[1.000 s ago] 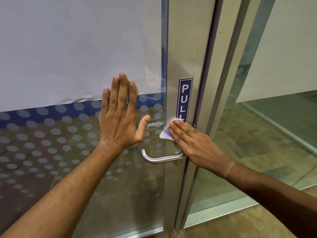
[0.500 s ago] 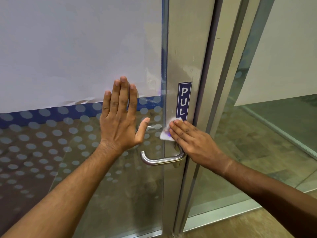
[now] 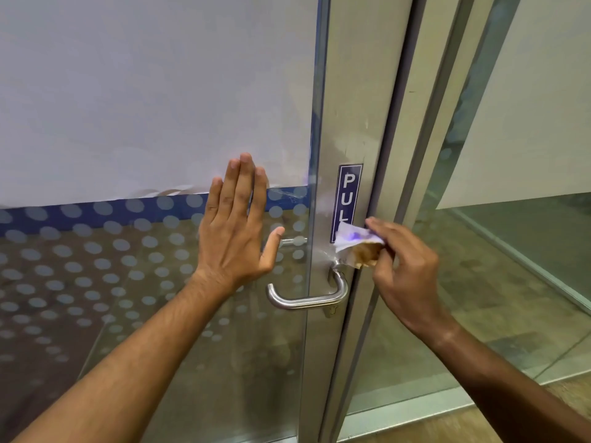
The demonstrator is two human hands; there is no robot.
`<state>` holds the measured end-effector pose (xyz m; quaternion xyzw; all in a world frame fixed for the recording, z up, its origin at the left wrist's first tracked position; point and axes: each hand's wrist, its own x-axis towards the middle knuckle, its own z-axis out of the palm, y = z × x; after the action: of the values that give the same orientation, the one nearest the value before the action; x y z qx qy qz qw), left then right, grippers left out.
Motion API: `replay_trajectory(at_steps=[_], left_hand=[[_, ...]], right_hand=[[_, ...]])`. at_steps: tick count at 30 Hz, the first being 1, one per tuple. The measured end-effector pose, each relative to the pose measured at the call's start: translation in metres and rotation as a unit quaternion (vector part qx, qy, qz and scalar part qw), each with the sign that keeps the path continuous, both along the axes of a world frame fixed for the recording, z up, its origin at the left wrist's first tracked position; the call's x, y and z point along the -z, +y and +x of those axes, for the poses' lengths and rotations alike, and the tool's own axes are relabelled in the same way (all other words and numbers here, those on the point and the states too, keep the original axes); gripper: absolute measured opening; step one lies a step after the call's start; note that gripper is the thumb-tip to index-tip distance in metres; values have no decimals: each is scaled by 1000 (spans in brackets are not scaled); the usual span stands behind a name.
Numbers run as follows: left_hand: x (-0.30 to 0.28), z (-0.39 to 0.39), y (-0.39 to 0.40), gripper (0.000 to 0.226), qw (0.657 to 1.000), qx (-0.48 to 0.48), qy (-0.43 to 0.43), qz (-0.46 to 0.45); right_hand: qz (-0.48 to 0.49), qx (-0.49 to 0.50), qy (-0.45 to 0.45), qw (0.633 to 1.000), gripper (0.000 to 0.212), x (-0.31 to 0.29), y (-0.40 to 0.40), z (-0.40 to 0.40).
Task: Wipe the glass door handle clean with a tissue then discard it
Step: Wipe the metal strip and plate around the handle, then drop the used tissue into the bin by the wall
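Observation:
A steel lever handle (image 3: 307, 300) sticks out from the metal stile (image 3: 348, 129) of a glass door (image 3: 153, 282). My left hand (image 3: 238, 228) lies flat against the glass, fingers up, just left of the handle. My right hand (image 3: 404, 270) pinches a crumpled white tissue (image 3: 356, 243), lifted slightly off the stile, right above the handle's base and over the lower end of a blue PULL sticker (image 3: 348, 193). The tissue's underside looks brownish.
The door has a white film on its upper part and a dotted frosted band below. To the right stand the metal frame (image 3: 425, 155) and a fixed glass panel (image 3: 511, 251). A wood-look floor (image 3: 463, 423) shows at the bottom right.
My right hand, earlier pressing the tissue flat on the stile, has lifted away to the right, exposing the handle's base. The tissue is now pinched and folded. The left hand stays on the glass.

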<state>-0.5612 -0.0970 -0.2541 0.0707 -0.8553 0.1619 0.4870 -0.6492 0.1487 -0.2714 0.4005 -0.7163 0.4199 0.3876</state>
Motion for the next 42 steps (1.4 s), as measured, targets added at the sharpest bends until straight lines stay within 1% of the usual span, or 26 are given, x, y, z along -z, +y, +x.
replay_trajectory(at_steps=[3,8,10,16,20,24,27,29,31,36,42], left_hand=[[0,7,6,96,1000,11,-9,9],[2,21,11,96,999,23,-17,38],[5,28,12,95,998,21,-18,50],[14,55,17,93,996,5,-30,78],[22,81,18,93,994,-19,-37,98],[29,114,12,91,991,-55,-40,112],[34,142,5,90,988,-92,-44,119],[39,163,1,90,983,-124,-50,125],[44,186,-2,90,977,-157,-58,131],[60,243,-5,89,962,-220,-69,144],[78,314,-4,89,943,-278,-74,169]], right_hand=[[-84,14,-67,994,47,-8,2,-1],[-139,15,-149,979,37,-8,1,3],[-148,5,-164,975,35,-8,-4,8],[-131,-39,-182,974,34,-7,-27,26],[-102,-75,-185,975,32,-2,-47,41],[-52,-119,-144,981,41,4,-67,61],[-15,-166,-123,978,48,10,-83,78],[-1,-197,-120,973,45,15,-94,92],[7,-239,-117,964,37,20,-106,109],[40,-354,-108,928,29,36,-132,152],[36,-387,-50,920,25,54,-174,213]])
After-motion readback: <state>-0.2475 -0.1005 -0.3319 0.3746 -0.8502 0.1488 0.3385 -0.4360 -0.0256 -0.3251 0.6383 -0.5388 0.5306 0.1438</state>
